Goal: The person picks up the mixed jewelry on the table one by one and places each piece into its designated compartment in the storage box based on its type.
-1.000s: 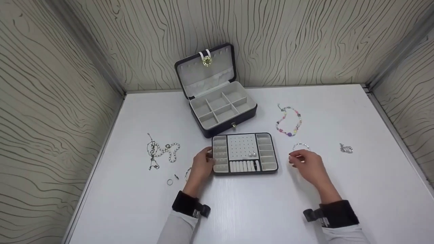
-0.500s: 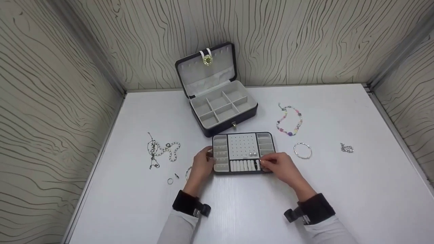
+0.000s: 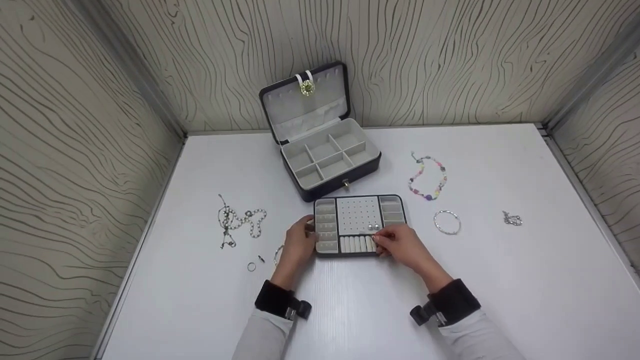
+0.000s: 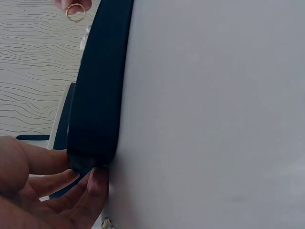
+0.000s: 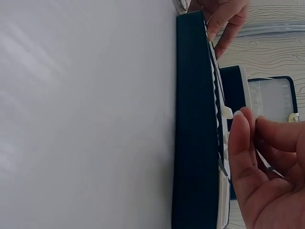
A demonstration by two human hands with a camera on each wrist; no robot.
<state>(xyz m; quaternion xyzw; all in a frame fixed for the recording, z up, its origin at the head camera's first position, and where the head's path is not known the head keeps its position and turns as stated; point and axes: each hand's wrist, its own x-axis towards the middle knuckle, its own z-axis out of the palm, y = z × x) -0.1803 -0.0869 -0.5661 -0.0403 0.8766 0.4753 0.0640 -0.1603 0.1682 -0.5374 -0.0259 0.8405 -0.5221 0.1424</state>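
Note:
My left hand (image 3: 300,242) grips the left end of a dark blue jewelry tray (image 3: 360,210), thumb and fingers around its edge in the left wrist view. Over the tray's white ring rolls (image 3: 356,244), at their right end, is my right hand (image 3: 400,244). It pinches a thin gold ring (image 4: 75,13) between thumb and fingertips; in the right wrist view the fingers (image 5: 240,138) hide the ring. Two pearl earrings (image 3: 373,227) sit on the perforated panel just above. The right hand covers the tray's lower right compartments.
Behind the tray stands a jewelry box (image 3: 342,177) with its lid raised. A colorful bead necklace (image 3: 428,197), a bracelet (image 3: 447,231) and a small silver chain (image 3: 512,220) lie to the right. Tangled necklaces (image 3: 256,225) and a ring (image 3: 251,267) lie left.
My right hand has moved left from beside the bracelet to the ring rolls, uncovering the bracelet. The left hand has stayed on the tray's edge.

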